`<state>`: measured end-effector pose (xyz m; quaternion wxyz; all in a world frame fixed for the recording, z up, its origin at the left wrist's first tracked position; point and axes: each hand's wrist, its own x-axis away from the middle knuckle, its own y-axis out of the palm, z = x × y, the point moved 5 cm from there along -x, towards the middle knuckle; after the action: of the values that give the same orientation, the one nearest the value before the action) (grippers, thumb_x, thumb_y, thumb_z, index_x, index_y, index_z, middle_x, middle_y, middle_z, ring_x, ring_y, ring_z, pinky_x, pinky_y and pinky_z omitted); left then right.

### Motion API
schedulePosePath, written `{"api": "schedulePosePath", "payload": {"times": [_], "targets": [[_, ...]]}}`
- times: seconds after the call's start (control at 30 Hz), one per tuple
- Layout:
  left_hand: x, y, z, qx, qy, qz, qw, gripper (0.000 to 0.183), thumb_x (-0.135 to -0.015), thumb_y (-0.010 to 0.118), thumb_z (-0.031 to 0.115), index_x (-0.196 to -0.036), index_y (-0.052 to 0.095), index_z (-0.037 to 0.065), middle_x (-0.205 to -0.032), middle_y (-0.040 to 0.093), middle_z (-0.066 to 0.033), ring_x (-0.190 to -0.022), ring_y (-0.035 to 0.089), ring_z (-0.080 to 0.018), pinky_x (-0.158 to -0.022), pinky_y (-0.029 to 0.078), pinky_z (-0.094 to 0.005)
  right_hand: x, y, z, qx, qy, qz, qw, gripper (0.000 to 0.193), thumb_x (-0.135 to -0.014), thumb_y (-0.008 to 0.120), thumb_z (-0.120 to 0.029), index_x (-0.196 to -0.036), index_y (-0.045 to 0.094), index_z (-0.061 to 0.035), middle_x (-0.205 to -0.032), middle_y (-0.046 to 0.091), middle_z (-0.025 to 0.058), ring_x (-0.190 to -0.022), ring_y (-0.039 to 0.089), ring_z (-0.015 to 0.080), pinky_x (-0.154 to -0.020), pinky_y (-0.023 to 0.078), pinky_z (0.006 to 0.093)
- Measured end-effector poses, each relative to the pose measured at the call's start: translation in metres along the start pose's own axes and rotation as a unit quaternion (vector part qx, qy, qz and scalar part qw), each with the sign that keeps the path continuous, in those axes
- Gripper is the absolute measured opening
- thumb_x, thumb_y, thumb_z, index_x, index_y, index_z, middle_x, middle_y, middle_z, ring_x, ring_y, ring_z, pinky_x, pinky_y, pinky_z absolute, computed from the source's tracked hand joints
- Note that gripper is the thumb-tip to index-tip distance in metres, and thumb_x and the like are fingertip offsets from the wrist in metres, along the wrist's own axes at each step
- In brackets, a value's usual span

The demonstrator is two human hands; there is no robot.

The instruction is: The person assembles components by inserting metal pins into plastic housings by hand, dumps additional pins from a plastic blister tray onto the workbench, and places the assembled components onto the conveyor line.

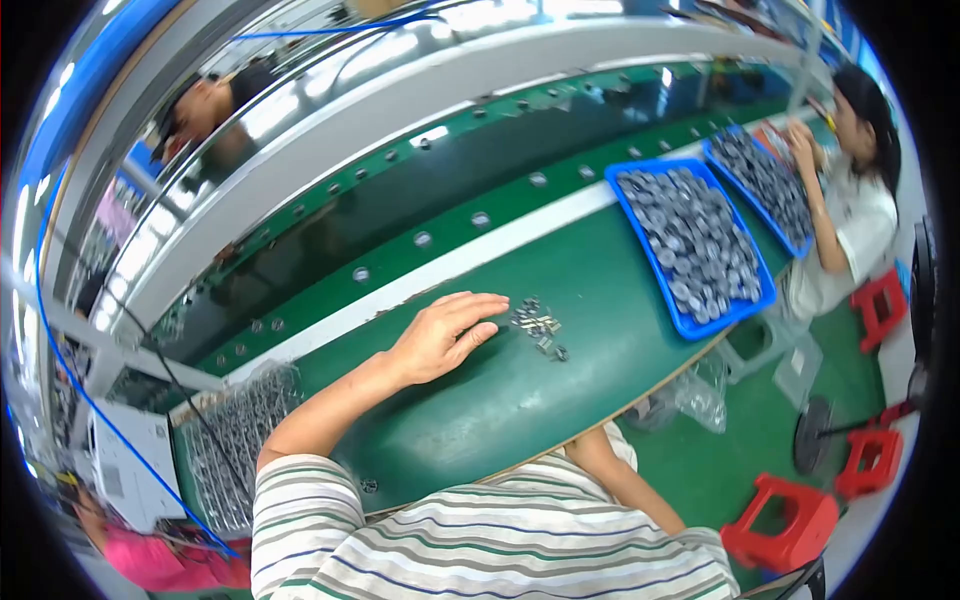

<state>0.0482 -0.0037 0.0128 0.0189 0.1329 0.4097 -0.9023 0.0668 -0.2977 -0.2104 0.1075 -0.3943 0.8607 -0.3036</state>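
My left hand [440, 338] hovers over or rests on the green worktable [480, 395], its fingers stretched out and the thumb apart, with nothing visible in it. Just right of its fingertips lies a loose little pile of small metal and dark parts [540, 325], some brass-coloured. My right hand [594, 450] is low by the table's front edge, near my lap; its fingers are hidden. One small dark part [370, 486] sits alone near the front edge, beside my left sleeve.
To the right stands a blue tray [690, 333] heaped with round grey parts, with a second filled blue tray [806, 246] behind it near a seated person [845, 215]. Beyond a white rail [460, 262], round parts sit on a green belt. At left are a plastic-covered batch of parts [225, 440] and a white box [135, 465].
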Motion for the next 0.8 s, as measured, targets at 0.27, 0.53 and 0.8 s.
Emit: {"api": "schedulePosePath", "payload": {"times": [0.27, 0.53, 0.8], "targets": [[0.056, -0.076, -0.069, -0.174, -0.114, 0.120, 0.971, 0.022, -0.096, 0.064, 0.003, -0.117, 0.069, 0.005, -0.112, 0.064, -0.0166, -0.106, 0.065, -0.0389, -0.090, 0.054, -0.0503, 0.030, -0.166, -0.138, -0.040, -0.064, -0.034, 0.997, 0.017, -0.088, 0.076, 0.003, -0.104, 0.074, -0.0014, -0.093, 0.071, 0.0116, -0.084, 0.070, 0.0232, -0.074, 0.055, 0.0335], [0.093, -0.133, -0.179, -0.200, -0.312, 0.032, 0.928, 0.055, -0.090, 0.072, 0.001, -0.141, 0.059, 0.014, -0.134, 0.051, -0.0186, -0.125, 0.055, -0.0405, -0.105, 0.051, -0.0461, -0.169, -0.192, -0.130, -0.049, -0.086, 0.025, 0.995, 0.018, -0.093, 0.073, 0.001, -0.111, 0.072, -0.0004, -0.085, 0.061, -0.0009, -0.078, 0.055, 0.0068, -0.070, 0.046, 0.0240], [0.117, -0.136, -0.223, -0.101, -0.269, 0.110, 0.952, 0.043, -0.083, 0.085, 0.001, -0.124, 0.073, 0.004, -0.113, 0.062, -0.0087, -0.086, 0.062, -0.0204, -0.082, 0.055, -0.0341, -0.276, -0.105, -0.122, -0.027, -0.095, -0.053, 0.994, 0.018, -0.089, 0.080, -0.009, -0.106, 0.079, -0.0051, -0.082, 0.067, 0.0036, -0.076, 0.061, 0.0144, -0.070, 0.052, 0.0315]]}}
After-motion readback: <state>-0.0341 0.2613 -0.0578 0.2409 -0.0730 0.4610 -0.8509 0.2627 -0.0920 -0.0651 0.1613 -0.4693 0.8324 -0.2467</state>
